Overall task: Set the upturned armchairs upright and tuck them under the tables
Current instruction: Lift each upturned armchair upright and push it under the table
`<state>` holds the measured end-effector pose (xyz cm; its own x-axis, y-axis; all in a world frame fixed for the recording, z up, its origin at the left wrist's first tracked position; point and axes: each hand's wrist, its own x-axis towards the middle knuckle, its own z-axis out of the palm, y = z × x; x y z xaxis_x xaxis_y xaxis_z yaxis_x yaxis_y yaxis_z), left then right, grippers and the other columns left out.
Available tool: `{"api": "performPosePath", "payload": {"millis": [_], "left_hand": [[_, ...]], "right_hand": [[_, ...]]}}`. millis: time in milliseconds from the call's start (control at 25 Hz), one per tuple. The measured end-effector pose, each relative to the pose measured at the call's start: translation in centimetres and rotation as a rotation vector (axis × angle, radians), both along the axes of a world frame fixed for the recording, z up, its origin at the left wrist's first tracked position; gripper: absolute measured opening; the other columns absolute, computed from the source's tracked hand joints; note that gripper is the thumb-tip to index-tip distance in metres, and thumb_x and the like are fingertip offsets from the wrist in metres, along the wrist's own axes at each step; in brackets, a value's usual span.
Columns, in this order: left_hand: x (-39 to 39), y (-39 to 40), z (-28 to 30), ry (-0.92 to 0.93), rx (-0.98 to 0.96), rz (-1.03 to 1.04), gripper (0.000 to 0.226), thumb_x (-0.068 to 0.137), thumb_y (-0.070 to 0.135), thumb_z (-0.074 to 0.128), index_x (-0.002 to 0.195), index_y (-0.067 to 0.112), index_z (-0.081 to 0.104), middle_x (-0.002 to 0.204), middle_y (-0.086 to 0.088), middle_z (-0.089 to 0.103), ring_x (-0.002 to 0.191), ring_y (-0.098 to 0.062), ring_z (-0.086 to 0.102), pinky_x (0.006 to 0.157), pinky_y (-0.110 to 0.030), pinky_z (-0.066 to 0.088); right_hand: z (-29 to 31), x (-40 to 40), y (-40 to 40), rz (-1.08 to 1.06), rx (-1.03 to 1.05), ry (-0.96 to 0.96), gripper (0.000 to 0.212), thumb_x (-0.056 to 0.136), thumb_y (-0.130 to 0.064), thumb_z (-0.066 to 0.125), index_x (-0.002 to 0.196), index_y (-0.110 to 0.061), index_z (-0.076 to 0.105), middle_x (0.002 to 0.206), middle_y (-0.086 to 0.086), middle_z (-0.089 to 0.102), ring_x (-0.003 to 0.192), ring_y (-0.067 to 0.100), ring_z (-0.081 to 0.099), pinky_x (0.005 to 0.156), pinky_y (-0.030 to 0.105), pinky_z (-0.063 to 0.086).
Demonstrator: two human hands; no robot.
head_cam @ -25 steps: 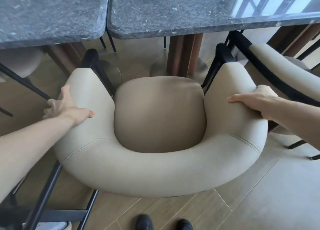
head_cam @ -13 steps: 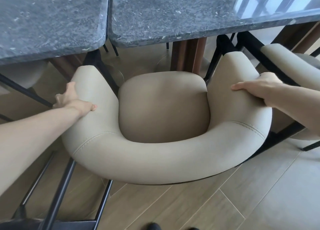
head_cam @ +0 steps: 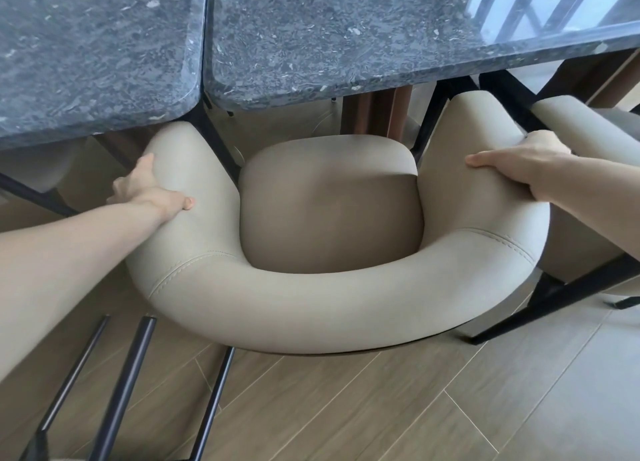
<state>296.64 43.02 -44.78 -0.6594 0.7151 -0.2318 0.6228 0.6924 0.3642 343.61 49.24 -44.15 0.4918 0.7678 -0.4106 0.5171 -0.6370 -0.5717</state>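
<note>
We have pushed the armchair (head_cam: 329, 218) farther under the worktop (head_cam: 346, 37); left hand (head_cam: 145, 190) and right hand (head_cam: 519, 162) grip its armrests, upright seat facing the worktop.

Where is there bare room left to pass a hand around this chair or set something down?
Free: both stone tabletops, left table and right table, and the seat cushion. Open wooden floor behind the armchair. Crowded: the left hand and right hand grip the armrests, whose tips sit close under the table edges; black chair legs flank both sides.
</note>
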Motion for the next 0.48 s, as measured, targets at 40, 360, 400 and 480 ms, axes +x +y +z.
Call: {"api": "performPosePath", "payload": {"millis": [40,360,400,480], "left_hand": [[0.1,0.3,0.0,0.001,-0.004,-0.002,0.102,0.077,0.028,0.087,0.158,0.037,0.025,0.158,-0.022,0.034,0.145,-0.043,0.031,0.117,-0.045,0.028],[0.6,1.2,0.1,0.053,-0.039,-0.011,0.103,0.077,0.034,0.087,0.158,0.038,0.024,0.157,-0.023,0.035,0.144,-0.045,0.032,0.117,-0.046,0.028],[0.5,0.9,0.1,0.07,-0.046,-0.022,0.103,0.077,0.038,0.087,0.158,0.038,0.024,0.157,-0.023,0.036,0.143,-0.045,0.033,0.117,-0.046,0.028],[0.5,0.1,0.2,0.088,-0.047,-0.041,0.1,0.079,0.044,0.082,0.159,0.037,0.022,0.157,-0.021,0.036,0.142,-0.045,0.035,0.116,-0.047,0.029]], "right_hand": [[-0.1,0.0,0.4,-0.002,0.002,-0.004,0.079,0.059,-0.047,0.092,0.119,-0.007,0.061,0.118,0.015,0.063,0.096,0.034,0.059,0.077,0.039,0.049],[-0.9,0.3,2.0,0.012,0.049,-0.061,0.079,0.06,-0.049,0.09,0.12,-0.007,0.06,0.12,0.014,0.063,0.1,0.031,0.059,0.077,0.037,0.048],[-1.0,0.4,2.0,0.018,0.048,-0.066,0.079,0.06,-0.05,0.089,0.12,-0.008,0.059,0.12,0.013,0.062,0.098,0.03,0.057,0.077,0.037,0.048],[-1.1,0.5,1.8,0.035,0.053,-0.095,0.081,0.06,-0.053,0.087,0.121,-0.01,0.056,0.12,0.012,0.062,0.099,0.031,0.058,0.077,0.038,0.048]]}}
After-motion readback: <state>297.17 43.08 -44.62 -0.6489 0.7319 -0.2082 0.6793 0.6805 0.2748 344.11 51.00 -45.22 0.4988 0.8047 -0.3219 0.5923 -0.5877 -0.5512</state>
